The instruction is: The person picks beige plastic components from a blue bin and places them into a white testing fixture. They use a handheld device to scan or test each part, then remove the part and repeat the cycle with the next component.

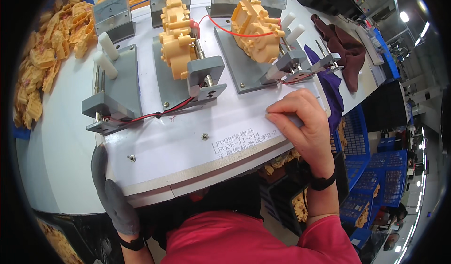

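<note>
My left hand (115,196), in a grey glove, rests at the front left corner of the white test board (188,144). Its fingers lie straight along the board's edge, thumb a little apart. Over the board's right front part, my bare right hand (303,123) is curled, thumb and forefinger nearly together, with nothing seen between them. Beyond it, a yellow plastic gearbox (258,31) sits on the right grey fixture (244,78), a red wire across it. Another yellow gearbox (177,38) stands on the middle fixture (164,87). The left fixture (127,78) bears two white posts and no gearbox.
Analog meters (112,17) line the back of the board. Yellow gearboxes (51,47) are heaped at the left. A dark red cloth (345,52) and a purple cloth (331,90) lie at the right. Blue crates (385,174) stand beyond the table's right side.
</note>
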Available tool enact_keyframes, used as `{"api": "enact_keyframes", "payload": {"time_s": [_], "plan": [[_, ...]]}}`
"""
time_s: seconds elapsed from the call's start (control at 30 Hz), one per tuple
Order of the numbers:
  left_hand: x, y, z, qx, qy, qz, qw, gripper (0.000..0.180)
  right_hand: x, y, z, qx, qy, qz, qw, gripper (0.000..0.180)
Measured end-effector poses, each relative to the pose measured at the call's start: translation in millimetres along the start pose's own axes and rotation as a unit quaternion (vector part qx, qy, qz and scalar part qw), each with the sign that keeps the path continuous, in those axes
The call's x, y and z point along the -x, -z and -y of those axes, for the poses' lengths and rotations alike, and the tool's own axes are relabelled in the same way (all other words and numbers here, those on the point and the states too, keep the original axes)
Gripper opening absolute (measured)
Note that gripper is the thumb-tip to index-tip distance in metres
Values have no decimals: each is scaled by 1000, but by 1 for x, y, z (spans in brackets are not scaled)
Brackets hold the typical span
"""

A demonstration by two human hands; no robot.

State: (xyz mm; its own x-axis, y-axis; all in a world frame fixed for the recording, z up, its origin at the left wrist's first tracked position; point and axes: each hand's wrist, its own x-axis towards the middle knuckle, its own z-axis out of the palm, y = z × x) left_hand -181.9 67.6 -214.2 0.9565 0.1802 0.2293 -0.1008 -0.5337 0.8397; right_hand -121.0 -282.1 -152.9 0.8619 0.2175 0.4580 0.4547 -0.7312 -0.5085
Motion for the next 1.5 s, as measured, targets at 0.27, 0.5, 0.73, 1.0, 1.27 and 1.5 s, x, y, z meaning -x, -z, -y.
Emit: {"api": "enact_keyframes", "payload": {"time_s": [0.27, 0.5, 0.73, 1.0, 1.27, 1.5], "plan": [[-1, -3, -3, 11, -10, -14, 1000, 60, 4, -4, 1, 4, 9, -31, 999, 14], [-2, -4, -3, 31, -23, -14, 999, 59, 6, -2, 1, -24, 4, -32, 999, 17], [-8, -3, -3, 69, -42, 5, 997, 55, 12, -4, 3, -148, -90, -95, 980, 32], [-15, -4, 26, 183, 16, -16, 983, 58, 5, 0, -6, -148, 28, -83, 985, 22], [-7, -15, -1, 93, -55, -28, 994, 62, 13, 0, -17, -73, 76, -90, 990, 14], [-7, -12, 7, 83, -47, -38, 995, 64, 13, -3, -16, -67, 92, -94, 989, 12]]}}
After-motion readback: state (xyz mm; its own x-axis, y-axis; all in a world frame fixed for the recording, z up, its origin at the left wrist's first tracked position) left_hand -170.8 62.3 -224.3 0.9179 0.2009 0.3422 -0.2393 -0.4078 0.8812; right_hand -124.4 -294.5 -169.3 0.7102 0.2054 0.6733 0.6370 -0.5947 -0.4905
